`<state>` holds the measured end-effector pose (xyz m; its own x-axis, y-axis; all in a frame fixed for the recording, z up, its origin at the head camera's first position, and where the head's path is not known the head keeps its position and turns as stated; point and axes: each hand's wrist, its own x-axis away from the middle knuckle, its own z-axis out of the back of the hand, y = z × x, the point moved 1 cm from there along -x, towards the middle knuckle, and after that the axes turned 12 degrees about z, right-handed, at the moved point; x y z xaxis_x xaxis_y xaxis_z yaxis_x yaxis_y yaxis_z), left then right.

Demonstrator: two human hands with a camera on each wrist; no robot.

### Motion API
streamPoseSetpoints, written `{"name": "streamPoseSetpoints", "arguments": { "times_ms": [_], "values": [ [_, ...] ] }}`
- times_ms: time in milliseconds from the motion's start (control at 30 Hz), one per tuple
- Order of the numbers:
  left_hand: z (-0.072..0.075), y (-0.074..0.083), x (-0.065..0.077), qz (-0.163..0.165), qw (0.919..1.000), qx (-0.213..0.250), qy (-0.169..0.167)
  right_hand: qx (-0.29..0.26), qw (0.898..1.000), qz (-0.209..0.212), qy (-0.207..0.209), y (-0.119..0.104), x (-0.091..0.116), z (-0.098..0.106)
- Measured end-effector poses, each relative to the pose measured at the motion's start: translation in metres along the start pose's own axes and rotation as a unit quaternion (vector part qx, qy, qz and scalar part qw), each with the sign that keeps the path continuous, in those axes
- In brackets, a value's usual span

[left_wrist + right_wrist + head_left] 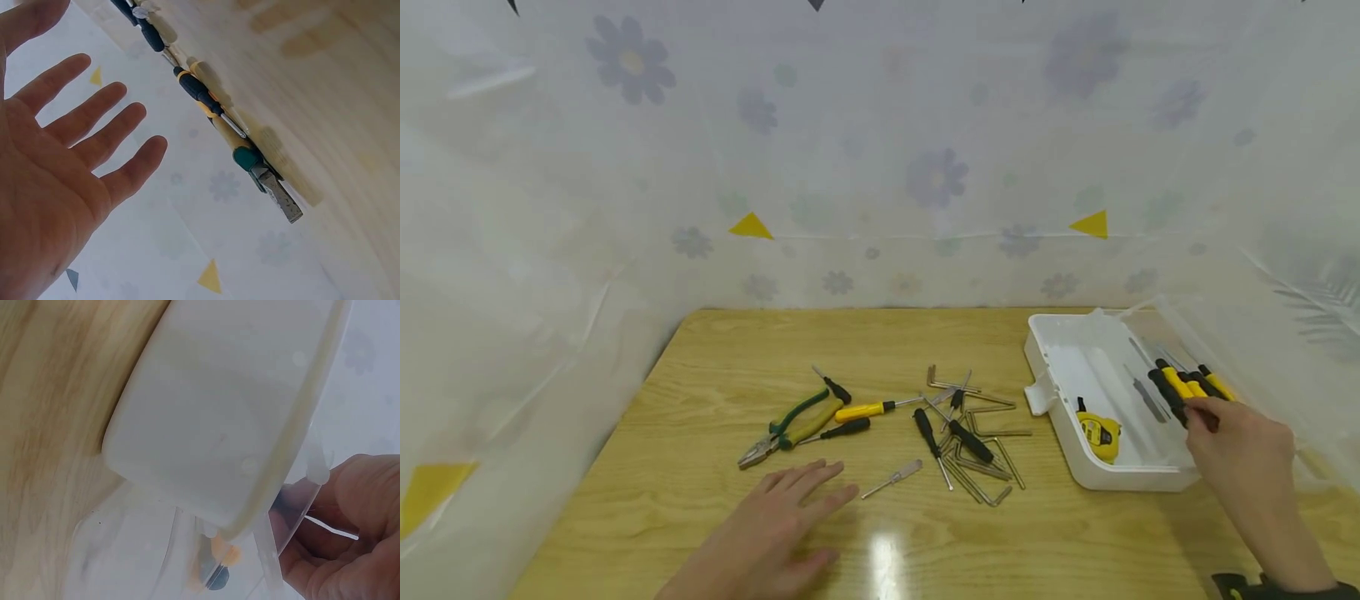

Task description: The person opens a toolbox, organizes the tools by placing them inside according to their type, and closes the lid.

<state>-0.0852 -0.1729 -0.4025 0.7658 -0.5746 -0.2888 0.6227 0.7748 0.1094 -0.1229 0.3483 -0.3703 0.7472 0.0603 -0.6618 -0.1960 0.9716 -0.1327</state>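
My left hand (782, 525) is held over the front of the table with its fingers spread and nothing in them; the left wrist view shows its bare palm (56, 169). Closest to it are a small clear-handled screwdriver (892, 478) and a pair of pliers (790, 429) with green and yellow grips. At the right, my right hand (1243, 446) reaches over the near side of a white toolbox (1120, 479) and pinches the end of a black-handled screwdriver (1168, 395). In the right wrist view the box wall hides the fingertips of that hand (356, 531).
A yellow tape measure (1101, 435) and several yellow-and-black screwdrivers lie in the box. Its clear lid (1217, 329) stands open on the right. Mid-table lie several hex keys (996, 433), a yellow screwdriver (861, 411) and several black-handled screwdrivers (927, 432).
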Motion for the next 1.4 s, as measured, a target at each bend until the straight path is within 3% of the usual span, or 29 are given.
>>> {"name": "streamPoseSetpoints", "arguments": {
  "times_ms": [233, 400, 600, 767, 900, 1000, 1167, 1233, 1300, 1400],
  "values": [
    [0.000, -0.006, 0.004, 0.036, 0.9993, -0.005, 0.010, -0.017, 1.000, 0.008, 0.024, -0.014, 0.002, 0.000],
    [0.005, -0.019, 0.006, 0.078, 0.9967, -0.010, 0.022, -0.013, 1.000, 0.015, 0.008, -0.030, 0.001, -0.003],
    [0.016, -0.039, 0.015, 0.126, 0.9912, -0.008, 0.040, -0.037, 0.994, 0.093, 0.035, -0.055, 0.002, -0.015],
    [0.024, -0.051, 0.025, 0.134, 0.9894, -0.009, 0.055, -0.073, 0.978, 0.193, 0.043, -0.081, 0.003, -0.029],
    [0.025, -0.055, 0.029, 0.136, 0.9887, -0.009, 0.062, -0.098, 0.955, 0.280, -0.020, -0.109, 0.010, -0.043],
    [0.024, -0.057, 0.030, 0.131, 0.9892, -0.003, 0.064, -0.108, 0.937, 0.312, -0.114, -0.134, 0.016, -0.052],
    [0.021, -0.055, 0.032, 0.127, 0.9895, 0.001, 0.069, -0.124, 0.903, 0.286, -0.297, -0.157, 0.022, -0.060],
    [0.020, -0.055, 0.032, 0.126, 0.9894, -0.001, 0.072, -0.127, 0.890, 0.270, -0.344, -0.159, 0.021, -0.062],
    [0.019, -0.054, 0.032, 0.125, 0.9894, -0.003, 0.074, -0.126, 0.888, 0.260, -0.358, -0.160, 0.021, -0.063],
    [0.018, -0.054, 0.032, 0.120, 0.9898, -0.007, 0.075, -0.127, 0.897, 0.246, -0.345, -0.158, 0.018, -0.063]
  ]
}}
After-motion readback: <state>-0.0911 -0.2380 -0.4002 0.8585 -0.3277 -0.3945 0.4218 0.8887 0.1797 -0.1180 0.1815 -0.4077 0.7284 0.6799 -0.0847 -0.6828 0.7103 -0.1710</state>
